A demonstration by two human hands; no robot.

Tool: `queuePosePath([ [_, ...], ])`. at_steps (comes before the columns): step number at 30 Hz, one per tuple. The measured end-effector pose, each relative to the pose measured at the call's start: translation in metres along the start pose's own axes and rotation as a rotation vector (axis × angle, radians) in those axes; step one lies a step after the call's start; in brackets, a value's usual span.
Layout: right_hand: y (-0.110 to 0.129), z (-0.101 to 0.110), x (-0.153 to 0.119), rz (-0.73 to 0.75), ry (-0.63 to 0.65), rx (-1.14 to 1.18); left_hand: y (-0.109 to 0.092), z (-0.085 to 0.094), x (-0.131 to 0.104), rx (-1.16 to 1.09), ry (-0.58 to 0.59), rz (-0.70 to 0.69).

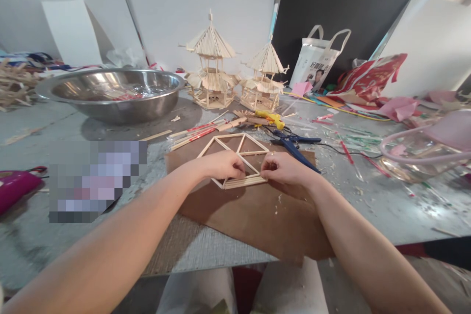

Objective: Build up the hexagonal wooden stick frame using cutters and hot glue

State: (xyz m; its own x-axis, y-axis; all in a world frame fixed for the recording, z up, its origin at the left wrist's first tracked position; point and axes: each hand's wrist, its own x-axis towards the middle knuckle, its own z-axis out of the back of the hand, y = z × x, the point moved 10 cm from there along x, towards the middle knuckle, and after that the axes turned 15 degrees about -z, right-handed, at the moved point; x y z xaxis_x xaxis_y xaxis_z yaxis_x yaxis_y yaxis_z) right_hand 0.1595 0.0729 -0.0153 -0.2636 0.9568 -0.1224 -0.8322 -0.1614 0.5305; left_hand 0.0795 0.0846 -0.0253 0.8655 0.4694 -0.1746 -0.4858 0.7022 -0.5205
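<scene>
Two bare arms reach in from the lower corners of the view toward a flat wooden frame (253,153), which lies on a brown board (235,218) on a grey table (18,142). The frame is many-sided, with spokes running inward (the hands hide part of it). Along its near side, several pale strips (246,182) lie side by side.

The left hand (228,164) rests over the frame with its fingers curled down just above the strips; what its fingertips grip, if anything, I cannot tell. The right hand (282,167) pinches the frame's near right corner between thumb and fingers, beside the end of the strips.

Just behind the frame, loose sticks (198,132), some with red on them, lie in a bunch. A yellow glue gun (271,118) lies beyond the frame, toward the right, and a dark blue tool (294,149) with long handles lies beside the right hand.

Farther back stand two wooden towers (211,81) with pointed roofs, the left one taller. To their left is a wide steel basin (147,105); to their right, a white tote (311,66) and a crumpled red bag (368,81). A clear bowl (423,130) stands at the right edge. Below the table's near edge show the person's pale trousers (198,289)
</scene>
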Motion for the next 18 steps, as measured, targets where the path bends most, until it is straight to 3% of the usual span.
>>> queuePosePath([
  [4, -0.001, 0.002, 0.000, -0.011, -0.021, 0.002, -0.003, 0.005, 0.000, 0.122, -0.038, 0.027],
  [8, 0.001, 0.013, -0.001, -0.010, -0.114, -0.005, -0.010, 0.025, -0.003, 0.352, -0.232, 0.088],
  [11, 0.006, 0.020, -0.004, 0.031, -0.186, 0.008, -0.025, 0.031, -0.004, 0.481, -0.332, 0.037],
  [18, 0.017, 0.031, -0.011, 0.128, -0.314, 0.050, -0.033, 0.023, -0.003, 0.530, -0.319, 0.069],
])
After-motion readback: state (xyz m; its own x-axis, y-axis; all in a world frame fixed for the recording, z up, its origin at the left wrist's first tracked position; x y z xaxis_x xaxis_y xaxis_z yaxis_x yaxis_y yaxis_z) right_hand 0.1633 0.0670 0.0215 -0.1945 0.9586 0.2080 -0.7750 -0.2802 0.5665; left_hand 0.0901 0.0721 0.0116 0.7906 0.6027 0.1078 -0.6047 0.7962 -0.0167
